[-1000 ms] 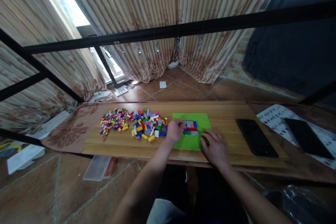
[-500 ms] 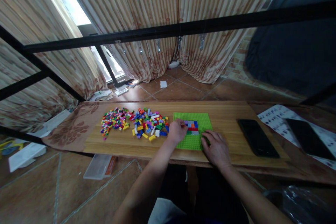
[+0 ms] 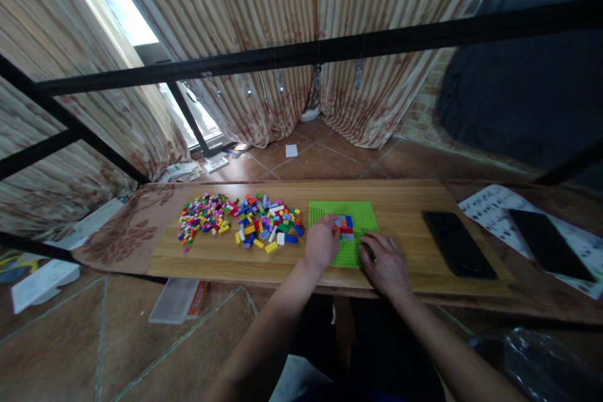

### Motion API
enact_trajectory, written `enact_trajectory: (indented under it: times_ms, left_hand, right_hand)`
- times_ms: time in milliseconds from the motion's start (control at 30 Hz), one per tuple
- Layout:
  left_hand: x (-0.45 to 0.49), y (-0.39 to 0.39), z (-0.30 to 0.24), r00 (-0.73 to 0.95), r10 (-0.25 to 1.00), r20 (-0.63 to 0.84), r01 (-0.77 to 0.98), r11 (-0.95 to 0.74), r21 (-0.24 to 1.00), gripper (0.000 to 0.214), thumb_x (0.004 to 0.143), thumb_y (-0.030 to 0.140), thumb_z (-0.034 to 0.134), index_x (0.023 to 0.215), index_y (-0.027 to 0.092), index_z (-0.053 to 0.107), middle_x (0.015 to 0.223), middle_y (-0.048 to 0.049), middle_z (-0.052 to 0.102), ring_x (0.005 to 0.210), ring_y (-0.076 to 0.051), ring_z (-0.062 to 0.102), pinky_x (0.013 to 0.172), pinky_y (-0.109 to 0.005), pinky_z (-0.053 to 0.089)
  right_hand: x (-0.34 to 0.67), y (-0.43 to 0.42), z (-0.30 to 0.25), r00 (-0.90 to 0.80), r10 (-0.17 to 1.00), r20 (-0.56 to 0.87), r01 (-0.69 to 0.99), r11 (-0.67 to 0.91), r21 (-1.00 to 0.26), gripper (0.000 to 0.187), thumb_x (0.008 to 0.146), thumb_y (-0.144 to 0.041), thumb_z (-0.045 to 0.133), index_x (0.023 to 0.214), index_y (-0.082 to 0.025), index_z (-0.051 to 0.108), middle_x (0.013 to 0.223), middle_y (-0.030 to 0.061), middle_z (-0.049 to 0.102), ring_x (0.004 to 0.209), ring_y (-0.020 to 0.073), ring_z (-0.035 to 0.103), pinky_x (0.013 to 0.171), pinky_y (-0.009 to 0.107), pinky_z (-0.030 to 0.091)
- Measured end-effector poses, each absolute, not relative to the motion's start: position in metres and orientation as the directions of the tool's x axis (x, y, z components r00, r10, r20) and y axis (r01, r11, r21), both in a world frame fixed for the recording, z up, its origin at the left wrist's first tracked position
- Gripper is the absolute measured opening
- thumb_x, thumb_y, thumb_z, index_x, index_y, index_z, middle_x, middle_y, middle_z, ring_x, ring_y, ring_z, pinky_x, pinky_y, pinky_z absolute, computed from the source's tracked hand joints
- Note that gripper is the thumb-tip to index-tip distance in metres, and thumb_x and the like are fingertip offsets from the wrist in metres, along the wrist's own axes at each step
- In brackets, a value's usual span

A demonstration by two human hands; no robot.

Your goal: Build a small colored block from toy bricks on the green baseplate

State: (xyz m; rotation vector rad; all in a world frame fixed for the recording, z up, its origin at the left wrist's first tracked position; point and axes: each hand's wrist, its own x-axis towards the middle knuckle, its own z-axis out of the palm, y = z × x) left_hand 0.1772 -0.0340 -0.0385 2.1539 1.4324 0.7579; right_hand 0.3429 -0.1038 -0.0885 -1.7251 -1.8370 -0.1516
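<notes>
A green studded baseplate (image 3: pixel 365 210) lies on the wooden board. Near its middle sits a block of joined toy bricks (image 3: pixel 347 230) in blue, orange, red, light purple and grey. My left hand (image 3: pixel 323 244) is over the plate's left part, fingers closed and fingertips against the left side of these bricks. Its own fingers hide whatever is pinched there. At the plate's right edge rests my right hand (image 3: pixel 386 264), fingers loosely bent and thumb apart, with no brick visible in it.
Left of the plate are a pile of larger loose bricks (image 3: pixel 268 221) and a heap of tiny ones (image 3: pixel 202 217). A black phone (image 3: pixel 456 245) lies to the right, with another dark device (image 3: pixel 549 244) on a printed sheet (image 3: pixel 490 198) beyond. A black metal bar (image 3: pixel 292 56) crosses behind.
My left hand has shifted slightly right and forward over the plate, covering more of the left side of the joined bricks. My right hand stays at the plate's edge. The view has moved slightly.
</notes>
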Motion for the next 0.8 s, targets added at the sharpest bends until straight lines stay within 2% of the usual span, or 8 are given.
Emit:
enact_trajectory:
  times_ms: [167,467,800]
  left_hand:
    - [0.178,-0.034,-0.041,0.358,0.918,0.170,0.720,-0.387,0.575,0.035,0.083,0.010,0.051,0.115,0.021,0.054,0.101,-0.0056,0.069,0.095,-0.017,0.065,0.086,-0.030,0.050]
    - [0.178,-0.034,-0.052,0.301,0.932,0.203,0.653,-0.357,0.668,0.044,0.079,0.005,0.052,0.120,0.021,0.050,0.109,-0.0065,0.065,0.091,-0.014,0.065,0.085,-0.027,0.050]
    - [0.185,-0.040,-0.049,0.196,0.949,0.246,0.699,-0.311,0.644,0.040,0.077,0.018,0.061,0.116,0.016,0.052,0.105,-0.0093,0.064,0.101,-0.022,0.060,0.089,-0.034,0.049]
  right_hand:
    - [0.342,-0.104,-0.088,0.031,0.869,0.493,0.941,0.141,-0.308,0.025,0.089,-0.032,0.049,0.100,-0.018,0.066,0.113,0.0097,0.064,0.099,0.0257,0.055,0.087,0.041,0.046]
    - [0.342,-0.105,-0.086,0.037,0.871,0.491,0.942,0.133,-0.307,0.025,0.089,-0.032,0.049,0.100,-0.018,0.067,0.112,0.0098,0.064,0.100,0.0258,0.055,0.088,0.042,0.046]
    - [0.342,-0.104,-0.089,0.034,0.860,0.510,0.941,0.144,-0.306,0.026,0.090,-0.033,0.049,0.100,-0.018,0.067,0.111,0.0099,0.064,0.100,0.0255,0.055,0.088,0.042,0.046]
